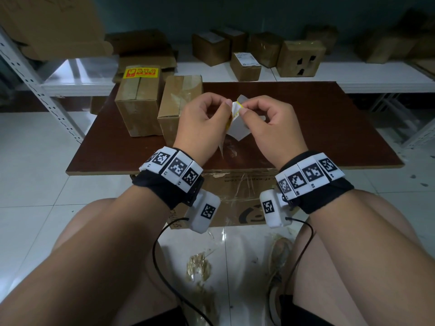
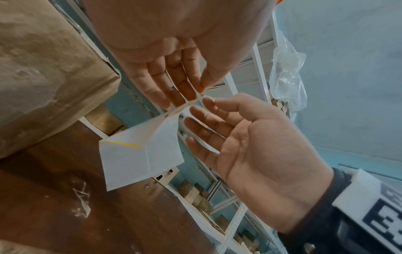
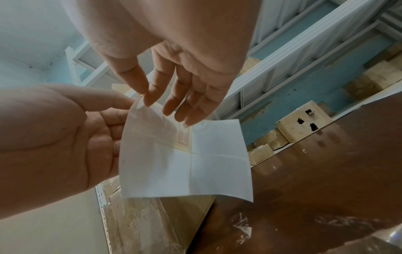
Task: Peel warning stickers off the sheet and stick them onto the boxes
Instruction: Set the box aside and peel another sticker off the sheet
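Note:
I hold a white sticker sheet (image 1: 237, 129) in the air above the brown table (image 1: 306, 128), its blank back toward me. A thin yellow sticker edge (image 1: 238, 105) shows at its top corner. My left hand (image 1: 227, 105) pinches that corner from the left. My right hand (image 1: 244, 107) pinches the same corner from the right, thumb against forefinger. In the right wrist view red print shows faintly through the sheet (image 3: 185, 163). Two cardboard boxes stand at the table's left: one (image 1: 138, 107) carries a yellow warning sticker (image 1: 140, 72), the other (image 1: 174, 102) shows none.
Several cardboard boxes (image 1: 301, 58) line a white shelf (image 1: 376, 78) behind the table. A white rack upright (image 1: 30, 83) runs along the left. A large carton (image 1: 235, 196) sits under the table's near edge. Tape scraps (image 1: 197, 269) lie on the tiled floor between my knees.

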Tool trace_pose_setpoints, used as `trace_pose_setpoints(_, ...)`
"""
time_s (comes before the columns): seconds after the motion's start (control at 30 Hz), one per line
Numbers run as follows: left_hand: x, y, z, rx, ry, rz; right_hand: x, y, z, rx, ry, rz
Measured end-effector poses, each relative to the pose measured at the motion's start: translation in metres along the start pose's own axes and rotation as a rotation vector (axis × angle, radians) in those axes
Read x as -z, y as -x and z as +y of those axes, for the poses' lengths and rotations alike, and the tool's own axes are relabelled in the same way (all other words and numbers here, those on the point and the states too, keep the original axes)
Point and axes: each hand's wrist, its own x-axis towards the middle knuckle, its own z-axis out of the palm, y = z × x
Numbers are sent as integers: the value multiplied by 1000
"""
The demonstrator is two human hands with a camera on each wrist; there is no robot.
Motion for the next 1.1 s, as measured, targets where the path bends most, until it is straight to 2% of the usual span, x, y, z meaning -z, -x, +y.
trace_pose_setpoints(1.1, 1, -4, -3, 46, 57, 25, 2, -1, -4, -92, -64, 67)
